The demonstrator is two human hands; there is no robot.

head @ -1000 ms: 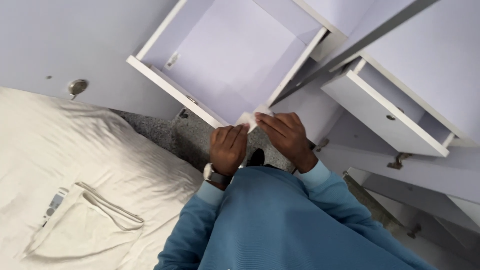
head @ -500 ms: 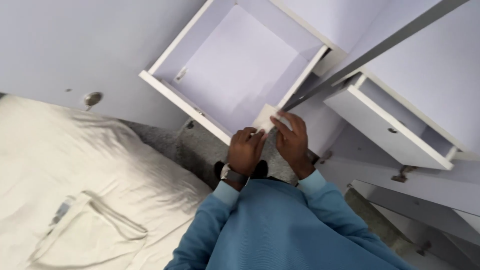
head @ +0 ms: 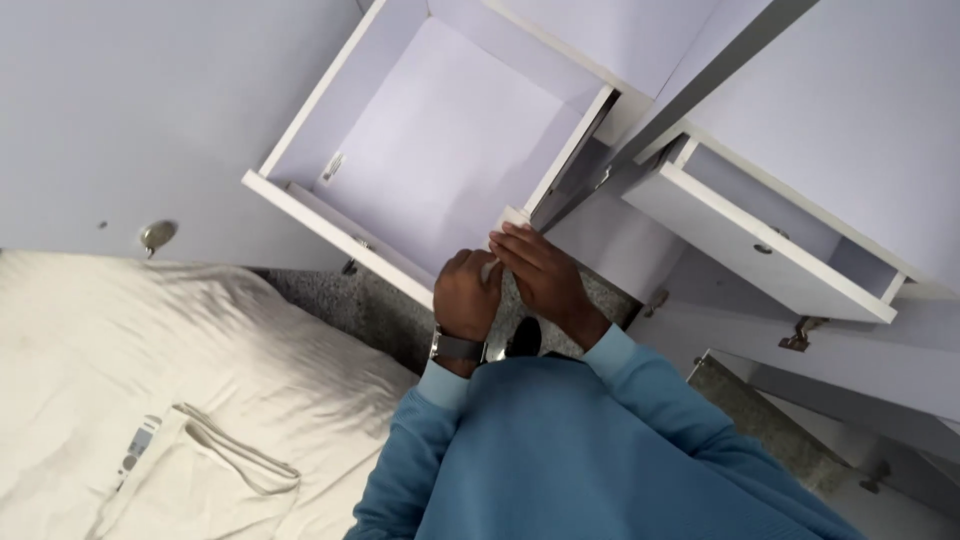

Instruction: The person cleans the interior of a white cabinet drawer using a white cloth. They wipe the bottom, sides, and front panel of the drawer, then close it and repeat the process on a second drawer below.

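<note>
Both hands have been rising toward the near edge of the open white drawer (head: 440, 160) since half a second ago, and they are now meeting at its front corner. Left hand (head: 467, 295) is curling closed around a small white piece (head: 512, 218), while right hand (head: 540, 275) is lying flat, fingers extended over it. A second drawer (head: 760, 250) is standing open at the right; a cream bedsheet (head: 150, 360) is lying at the near left.

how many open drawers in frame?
2. A large white drawer is pulled out directly above the left hand and right hand, both at its front corner. A smaller drawer is open at right. More may lie outside the view.
</note>
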